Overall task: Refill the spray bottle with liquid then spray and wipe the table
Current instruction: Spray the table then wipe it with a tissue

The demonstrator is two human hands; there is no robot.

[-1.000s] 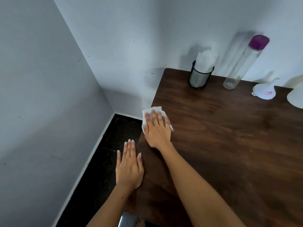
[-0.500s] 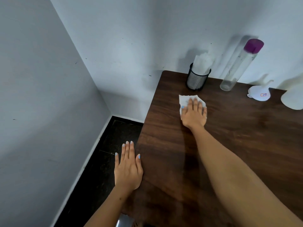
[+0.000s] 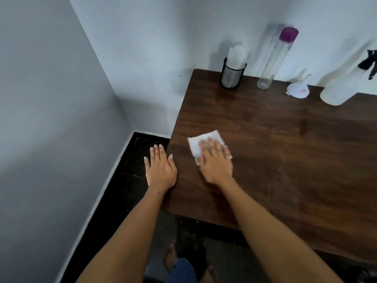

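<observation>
A white folded tissue [image 3: 201, 140] lies flat on the dark wooden table [image 3: 285, 150] near its left edge. My right hand [image 3: 216, 162] presses down on the tissue with fingers spread flat over it. My left hand [image 3: 161, 168] rests flat at the table's left edge, holding nothing, fingers together. The white spray bottle [image 3: 342, 86] with a black trigger head stands at the back right, partly cut off by the frame. A clear tall bottle [image 3: 273, 60] with a purple cap stands against the back wall.
A black mesh cup [image 3: 231, 77] holding white tissues stands at the back left corner. A white funnel [image 3: 297, 90] lies upside down between the tall bottle and the spray bottle. Grey walls close in at left and back; dark floor and my feet below.
My right hand has drawn the tissue back from near the mesh cup toward the front left of the table. My left hand stays at the table's edge. The view has shifted right.
</observation>
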